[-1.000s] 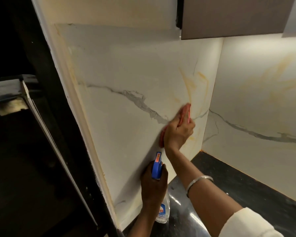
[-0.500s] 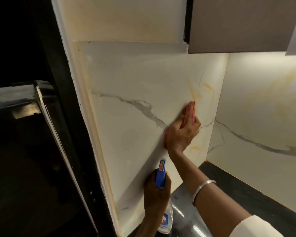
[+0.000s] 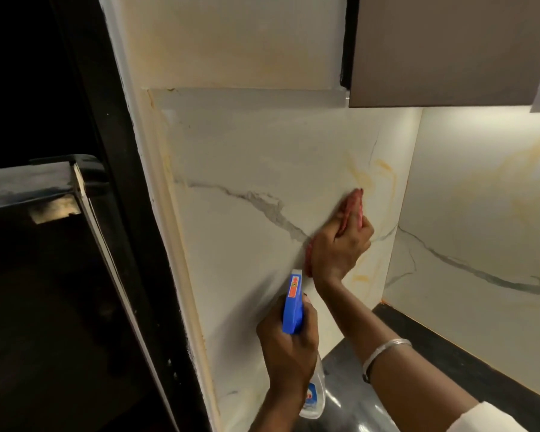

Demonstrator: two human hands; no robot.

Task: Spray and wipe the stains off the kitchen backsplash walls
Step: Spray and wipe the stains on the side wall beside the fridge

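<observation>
The left backsplash wall is white marble with a grey vein and yellow-orange streaks near the corner. My right hand presses a red cloth flat against that wall, just below the streaks. My left hand grips a spray bottle with a blue trigger head and a clear body, its nozzle pointing up beside the wall, just under my right wrist. The back wall carries more pale yellow marks.
A brown upper cabinet hangs above the corner. A glossy black countertop lies below. At the left stands a dark appliance with a shiny top, close to the wall's edge.
The view shifted so the wall and hands sit lower and further right in frame. My right hand stays on the cloth near the same streaks; the bottle stays in my left hand.
</observation>
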